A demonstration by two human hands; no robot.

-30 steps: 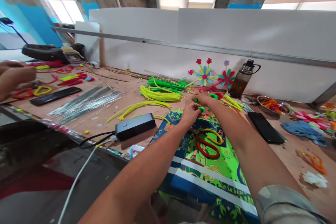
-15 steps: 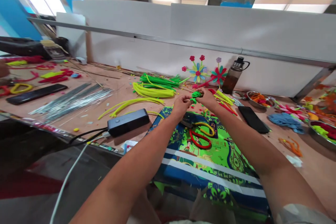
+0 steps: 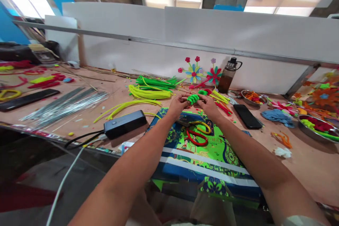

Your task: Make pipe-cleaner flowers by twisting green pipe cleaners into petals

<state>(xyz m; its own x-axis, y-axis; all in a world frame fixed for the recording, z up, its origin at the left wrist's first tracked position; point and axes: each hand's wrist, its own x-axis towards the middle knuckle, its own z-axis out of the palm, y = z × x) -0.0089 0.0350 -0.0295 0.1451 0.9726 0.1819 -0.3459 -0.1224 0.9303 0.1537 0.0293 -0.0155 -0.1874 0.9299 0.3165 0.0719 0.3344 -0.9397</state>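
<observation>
Between my two hands is a coiled green pipe cleaner [image 3: 193, 99], wound into a short spiral. My left hand [image 3: 179, 106] pinches its left end, and my right hand [image 3: 209, 107] grips its right end. Another small green coil [image 3: 203, 92] lies just behind my right fingers. Below the hands, scissors with red and yellow handles [image 3: 198, 138] rest on a green and blue patterned board [image 3: 212, 162]. Bundles of yellow pipe cleaners [image 3: 150, 94] and green pipe cleaners [image 3: 159, 82] lie beyond my left hand.
A black power bank [image 3: 125, 124] with a cable sits at the left of the board. A phone [image 3: 247, 116], a bottle [image 3: 227, 77] and a metal bowl [image 3: 253, 97] stand to the right. Pipe-cleaner flowers [image 3: 194, 73] lean near the white partition [image 3: 119, 53].
The green coil has turned, so its spiral now lies sideways between my fingers. The small green coil behind my right hand has come into view. The camera has shifted slightly right.
</observation>
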